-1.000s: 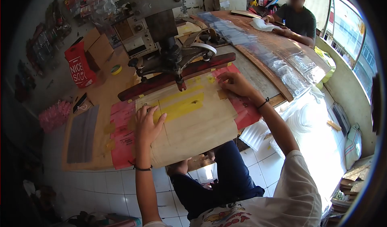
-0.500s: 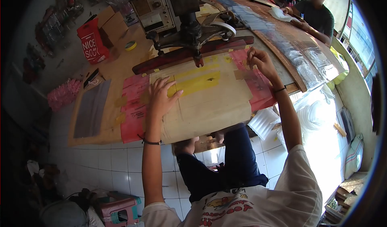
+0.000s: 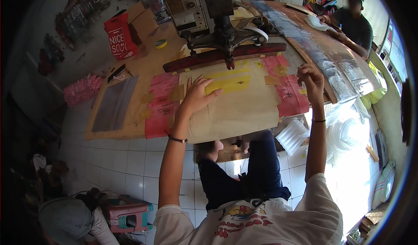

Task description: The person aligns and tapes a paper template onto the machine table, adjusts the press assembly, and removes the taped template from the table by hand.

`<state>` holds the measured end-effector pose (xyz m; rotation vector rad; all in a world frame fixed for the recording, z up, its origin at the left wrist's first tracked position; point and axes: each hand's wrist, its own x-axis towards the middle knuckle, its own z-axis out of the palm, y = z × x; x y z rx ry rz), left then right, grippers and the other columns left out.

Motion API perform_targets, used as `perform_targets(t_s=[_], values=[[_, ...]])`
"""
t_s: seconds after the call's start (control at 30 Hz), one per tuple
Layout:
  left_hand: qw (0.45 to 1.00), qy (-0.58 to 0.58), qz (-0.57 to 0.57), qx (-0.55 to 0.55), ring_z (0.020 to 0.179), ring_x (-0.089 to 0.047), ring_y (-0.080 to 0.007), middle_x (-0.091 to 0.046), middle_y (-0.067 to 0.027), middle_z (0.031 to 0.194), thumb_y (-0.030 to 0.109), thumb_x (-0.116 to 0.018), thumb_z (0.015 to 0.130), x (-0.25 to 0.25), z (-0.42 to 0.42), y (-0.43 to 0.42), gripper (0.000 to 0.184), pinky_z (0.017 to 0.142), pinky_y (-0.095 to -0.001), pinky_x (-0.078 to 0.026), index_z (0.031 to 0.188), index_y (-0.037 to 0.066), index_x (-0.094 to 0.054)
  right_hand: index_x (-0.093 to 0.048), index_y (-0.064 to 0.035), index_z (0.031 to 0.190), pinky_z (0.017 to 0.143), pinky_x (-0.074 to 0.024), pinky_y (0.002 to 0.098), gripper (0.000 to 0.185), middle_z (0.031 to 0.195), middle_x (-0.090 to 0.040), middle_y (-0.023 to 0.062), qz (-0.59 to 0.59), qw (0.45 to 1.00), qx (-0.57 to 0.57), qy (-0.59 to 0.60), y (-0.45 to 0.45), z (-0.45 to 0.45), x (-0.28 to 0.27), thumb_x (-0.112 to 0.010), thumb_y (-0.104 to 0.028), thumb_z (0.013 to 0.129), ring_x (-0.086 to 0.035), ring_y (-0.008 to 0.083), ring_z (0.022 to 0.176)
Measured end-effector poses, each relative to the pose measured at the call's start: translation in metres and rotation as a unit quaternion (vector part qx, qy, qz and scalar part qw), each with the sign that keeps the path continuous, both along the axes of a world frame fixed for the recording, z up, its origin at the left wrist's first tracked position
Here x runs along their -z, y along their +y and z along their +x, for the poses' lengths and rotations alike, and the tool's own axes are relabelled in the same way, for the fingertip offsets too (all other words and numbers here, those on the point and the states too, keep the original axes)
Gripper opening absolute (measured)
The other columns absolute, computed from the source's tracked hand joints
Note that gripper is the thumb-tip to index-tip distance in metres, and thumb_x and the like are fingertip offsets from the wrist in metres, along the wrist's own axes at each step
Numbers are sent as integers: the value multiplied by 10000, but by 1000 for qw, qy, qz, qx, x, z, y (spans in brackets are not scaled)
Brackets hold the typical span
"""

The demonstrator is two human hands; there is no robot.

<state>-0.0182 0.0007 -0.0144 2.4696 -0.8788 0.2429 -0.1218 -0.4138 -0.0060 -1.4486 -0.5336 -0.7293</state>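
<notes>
The left hand (image 3: 199, 98) lies palm down over the left part of a pale sheet (image 3: 237, 114), open with nothing in its grasp. Its fingers point toward the far side and its thumb stretches right, next to the left end of a yellow strip (image 3: 237, 84). Most of the pale sheet thus lies to the right of this hand, with its near edge in front of the person's knees.

The right hand (image 3: 311, 78) is beyond the sheet's right edge, near the right side of a red sheet (image 3: 292, 99). Its fingers are loosely curled; whether they hold something small, I cannot tell.

Another red sheet (image 3: 159, 114) lies left of the left hand, partly hidden by the wrist. On the far side, just past the pale sheet, a dark red bar (image 3: 196, 61) runs crosswise under the machine (image 3: 224, 31). Farther left on the table (image 3: 96, 125) are a grey sheet (image 3: 114, 105) and a yellow tape roll (image 3: 160, 43).
</notes>
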Motion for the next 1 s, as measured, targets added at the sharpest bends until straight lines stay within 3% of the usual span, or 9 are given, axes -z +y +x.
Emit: perform_targets(t_s=[0.13, 0.4, 0.5, 0.67, 0.7, 0.8, 0.87, 0.93, 1.0], values=[[997, 74, -30, 11, 1340, -458, -333, -566, -213, 1365, 515, -679, 883, -16, -23, -33, 765, 1148, -437, -301, 1378, -46, -517, -665, -45, 984, 639, -495, 257, 252, 1062, -609, 88, 61, 996, 28, -53, -11, -30, 7, -476, 106, 913, -579, 121, 674], [918, 251, -283, 116, 968, -634, -194, -660, -156, 1188, 292, -768, 877, 3, -45, -97, 805, 899, -316, -504, 1470, -75, -365, -602, -116, 971, 707, -428, 244, 194, 1084, -550, 14, 257, 956, 87, -114, -42, -104, 30, -527, 62, 960, -542, 149, 944], [932, 206, -287, 84, 847, -616, -127, -677, -120, 1096, 287, -733, 909, -14, -45, -111, 756, 764, -278, -525, 1470, -70, -374, -540, -130, 957, 731, -438, 275, 189, 1074, -538, 6, 273, 951, 106, -102, -50, -120, 47, -516, 58, 953, -561, 147, 977], [950, 100, -270, 120, 711, -604, -119, -688, -73, 882, 300, -678, 946, 14, -29, -167, 402, 643, -284, -502, 1183, -20, -624, -497, -139, 916, 737, -464, 278, 226, 1055, -525, -17, 319, 928, 192, -18, -37, -132, 58, -502, 87, 912, -557, 126, 982], [948, 104, -275, 122, 682, -597, -117, -689, -68, 849, 304, -666, 954, 8, -29, -173, 353, 619, -290, -495, 1113, -11, -659, -532, -110, 999, 791, -503, 294, 205, 1081, -533, 9, 310, 940, 140, -37, -39, -137, 62, -529, 68, 896, -569, 145, 1012], [929, 119, -327, 129, 609, -596, -149, -681, -86, 733, 303, -641, 969, -10, -39, -176, 287, 578, -320, -475, 989, 18, -664, -549, -66, 1153, 911, -517, 339, 288, 1162, -546, 59, 102, 937, 330, 46, -42, -150, 63, -587, 19, 881, -566, 184, 1107], [967, 26, -229, 111, 576, -590, -173, -648, -97, 679, 296, -641, 969, -48, -63, -168, 272, 569, -330, -461, 990, 26, -675, -459, -55, 1389, 1124, -369, 463, 607, 1434, -467, 117, -23, 875, 483, 6, -44, -158, 48, -727, -170, 857, -428, 273, 1356], [975, -38, -172, 132, 557, -582, -193, -612, -108, 637, 296, -653, 958, -82, -77, -166, 262, 563, -336, -448, 981, 38, -689, -406, -87, 1459, 1170, -285, 499, 748, 1535, -386, 122, -203, 814, 543, -23, -7, -162, -13, -773, -258, 831, -366, 322, 1416], [965, -62, -159, 198, 554, -573, -209, -572, -117, 608, 305, -677, 936, -101, -89, -168, 256, 562, -339, -436, 961, 52, -705, -384, -109, 1485, 1182, -254, 508, 827, 1555, -376, 130, -270, 815, 512, -11, 21, -147, -53, -802, -304, 800, -354, 331, 1429]])
